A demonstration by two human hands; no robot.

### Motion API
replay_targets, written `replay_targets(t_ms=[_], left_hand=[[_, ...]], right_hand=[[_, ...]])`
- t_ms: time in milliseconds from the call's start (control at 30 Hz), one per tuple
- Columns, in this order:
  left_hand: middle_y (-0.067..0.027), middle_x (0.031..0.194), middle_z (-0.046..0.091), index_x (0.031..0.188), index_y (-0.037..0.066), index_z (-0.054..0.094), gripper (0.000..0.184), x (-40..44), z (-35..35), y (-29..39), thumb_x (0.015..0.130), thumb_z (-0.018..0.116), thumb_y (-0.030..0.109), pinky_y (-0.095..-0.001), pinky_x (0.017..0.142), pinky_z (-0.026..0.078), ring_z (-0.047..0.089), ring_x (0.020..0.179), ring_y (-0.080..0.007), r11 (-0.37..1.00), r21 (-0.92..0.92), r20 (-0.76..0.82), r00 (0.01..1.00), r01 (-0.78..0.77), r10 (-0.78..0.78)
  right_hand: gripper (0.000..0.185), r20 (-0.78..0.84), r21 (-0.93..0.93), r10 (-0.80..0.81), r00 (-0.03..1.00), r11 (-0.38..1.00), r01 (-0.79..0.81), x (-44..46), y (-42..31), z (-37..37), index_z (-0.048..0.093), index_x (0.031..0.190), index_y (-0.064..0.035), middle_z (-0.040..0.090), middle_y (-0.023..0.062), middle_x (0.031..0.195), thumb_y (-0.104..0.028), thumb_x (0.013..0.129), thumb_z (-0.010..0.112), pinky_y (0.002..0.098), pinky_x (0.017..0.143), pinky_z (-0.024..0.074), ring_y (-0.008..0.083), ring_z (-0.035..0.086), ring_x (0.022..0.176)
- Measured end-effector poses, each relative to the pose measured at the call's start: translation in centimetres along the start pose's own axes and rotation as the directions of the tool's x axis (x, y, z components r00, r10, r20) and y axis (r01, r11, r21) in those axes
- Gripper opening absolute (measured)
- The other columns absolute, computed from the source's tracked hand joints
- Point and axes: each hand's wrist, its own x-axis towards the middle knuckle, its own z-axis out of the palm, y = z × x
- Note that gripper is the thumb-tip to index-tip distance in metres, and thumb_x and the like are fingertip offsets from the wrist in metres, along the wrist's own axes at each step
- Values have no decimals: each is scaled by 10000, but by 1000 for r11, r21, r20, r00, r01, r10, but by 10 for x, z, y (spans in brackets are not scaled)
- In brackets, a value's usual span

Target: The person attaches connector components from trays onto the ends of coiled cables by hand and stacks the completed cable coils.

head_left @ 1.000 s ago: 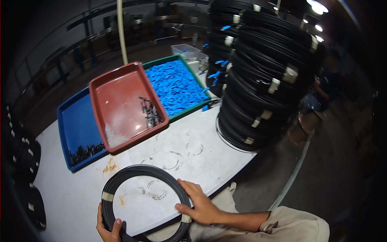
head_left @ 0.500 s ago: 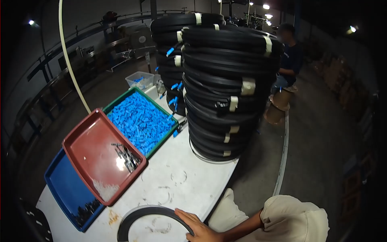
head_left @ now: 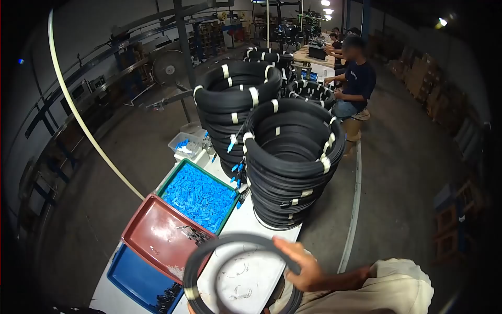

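A coil of black cable (head_left: 192, 272) with a pale tape band is held up over the front of the white table. My right hand (head_left: 306, 267) is closed on its right side, thumb and fingers around the ring. Only a sliver of my left hand (head_left: 190, 310) shows at the bottom edge, by the coil's lower left; its fingers are hidden. Behind the coil lie a red tray (head_left: 144, 222) with dark metal-looking pieces and clear bits, a blue tray (head_left: 130, 272) with small black parts, and a green tray (head_left: 166, 189) full of small blue pieces.
Two tall stacks of taped black coils, a near stack (head_left: 293, 178) and a far stack (head_left: 219, 112), stand on the table (head_left: 243, 217). A clear plastic box (head_left: 185, 146) sits behind the trays. A seated co-worker (head_left: 358, 78) is beyond, at right. A pale pole (head_left: 78, 112) rises at left.
The coil has come up off the table and nearer to me, with my right hand still on it. The view has tilted up, showing the stacks' tops and more people behind.
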Motion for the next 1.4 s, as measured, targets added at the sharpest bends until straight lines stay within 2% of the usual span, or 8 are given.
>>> replay_targets(t_ms=[100,167,267,367,500,667,1033,1400], left_hand=[[-285,1445,505,1522,-51,373,708,15,33,113,878,660,3,-423,1076,448,562,1251,-358,946,42,198,931,-321,307],[-207,1246,672,1425,-100,511,700,42,78,170,795,722,120,-354,1039,457,650,1107,-250,707,-36,230,683,-706,693],[-162,1224,693,1432,-55,532,650,64,152,238,806,690,18,-327,1008,471,651,1078,-197,688,-78,422,601,-722,678],[-166,1124,708,1425,-56,537,654,97,240,259,788,686,-50,-307,912,519,670,968,-169,682,-147,481,551,-716,682],[-154,1091,749,1391,-77,561,638,114,305,261,764,676,-36,-261,892,524,692,938,-127,779,-172,553,595,-603,583],[-185,1236,700,1387,-120,536,625,118,325,261,779,670,-70,-292,1011,483,673,1103,-178,800,-27,629,612,-600,480],[-186,1160,717,1382,-123,542,603,117,327,263,797,669,-47,-296,965,502,678,1008,-166,761,9,618,602,-649,506],[-175,1124,737,1361,-97,580,590,130,331,257,779,665,-56,-299,948,513,689,990,-157,715,-40,589,561,-698,581]], right_hand=[[813,-210,-74,-161,964,986,148,41,-66,-63,430,1499,47,436,226,1550,143,701,550,410,1221,254,341,367,1476],[839,-305,-140,-152,940,984,113,68,-102,-110,431,1502,45,439,204,1554,129,672,519,403,1231,235,313,373,1473],[865,-428,-83,-177,887,984,156,115,-104,-172,426,1497,69,470,208,1530,121,638,513,361,1230,234,269,393,1462],[854,-510,14,-35,860,999,48,156,-89,-213,417,1483,112,578,190,1416,165,635,503,277,1006,473,192,595,1225],[841,-549,196,104,829,981,7,186,-50,-240,409,1483,124,605,192,1370,196,648,485,250,871,512,174,628,1131],[848,-516,288,254,818,951,-114,194,-17,-255,392,1489,132,592,190,1382,225,650,476,245,867,510,185,622,1149],[797,-535,227,224,814,967,-117,204,-6,-256,447,1473,98,673,142,1233,195,686,520,235,774,515,125,643,947],[782,-533,147,173,828,983,-111,204,6,-257,476,1456,90,679,179,1273,168,681,545,274,894,516,166,656,1049]])
